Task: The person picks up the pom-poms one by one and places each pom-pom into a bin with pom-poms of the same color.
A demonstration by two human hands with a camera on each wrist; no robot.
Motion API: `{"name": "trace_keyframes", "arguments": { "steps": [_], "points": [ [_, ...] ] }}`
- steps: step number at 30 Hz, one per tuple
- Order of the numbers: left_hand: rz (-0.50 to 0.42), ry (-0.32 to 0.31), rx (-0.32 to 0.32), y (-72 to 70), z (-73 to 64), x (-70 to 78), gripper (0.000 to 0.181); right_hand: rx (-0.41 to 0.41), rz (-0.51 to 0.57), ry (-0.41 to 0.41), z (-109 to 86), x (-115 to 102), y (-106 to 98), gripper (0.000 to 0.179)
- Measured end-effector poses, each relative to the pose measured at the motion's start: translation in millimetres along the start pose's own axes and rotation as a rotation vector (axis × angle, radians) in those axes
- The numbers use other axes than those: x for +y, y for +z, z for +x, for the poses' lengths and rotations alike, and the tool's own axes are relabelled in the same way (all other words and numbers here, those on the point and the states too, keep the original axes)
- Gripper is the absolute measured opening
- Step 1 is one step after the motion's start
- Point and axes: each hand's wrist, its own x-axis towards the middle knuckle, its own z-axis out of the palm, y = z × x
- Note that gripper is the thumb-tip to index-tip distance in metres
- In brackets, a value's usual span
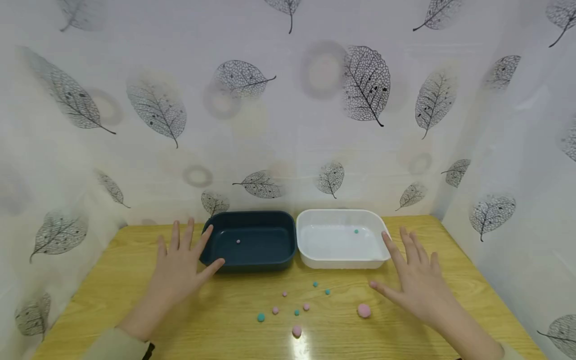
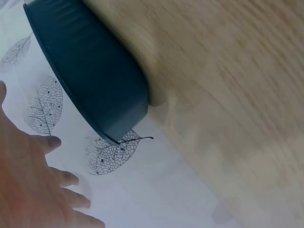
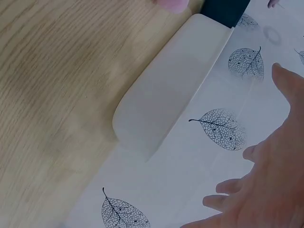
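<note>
My left hand [image 1: 179,267] is spread with straight fingers beside the left end of a dark teal tray [image 1: 252,265], holding nothing. To the right, my right hand [image 1: 416,277] is spread the same way near the right end of a white tray [image 1: 342,263], also with nothing in it. A small pink ball [image 1: 238,241] lies inside the dark tray, and a small teal ball [image 1: 356,231] lies in the white one. The biggest pink ball [image 1: 364,311] sits on the table left of my right hand. Both wrist views show the fingers apart from the trays.
Several loose pink and teal balls are scattered on the wooden table [image 1: 234,335] in front of the trays, among them a teal ball [image 1: 261,317] and a pink ball [image 1: 297,331]. A leaf-printed curtain [image 1: 288,135] encloses the table at the back and sides.
</note>
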Motion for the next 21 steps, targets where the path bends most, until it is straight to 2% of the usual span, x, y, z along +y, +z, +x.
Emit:
{"name": "trace_keyframes", "arguments": {
  "steps": [7, 14, 18, 21],
  "points": [
    [0.032, 0.049, 0.014, 2.4, 15.1, -8.9, 0.089, 0.065, 0.119, -0.062, -15.5, -4, 1, 0.108],
    [0.043, 0.106, 0.024, 9.1, 25.5, -22.1, 0.086, 0.153, 0.237, -0.095, -31.5, -14, 7, 0.085],
    [0.043, 0.122, 0.004, 12.7, 28.8, -26.7, 0.086, 0.173, 0.282, -0.093, -36.1, -16, 16, 0.072],
    [0.042, 0.136, -0.005, 14.9, 30.7, -28.5, 0.085, 0.157, 0.312, -0.08, -37.7, -15, 23, 0.065]
  ]
}}
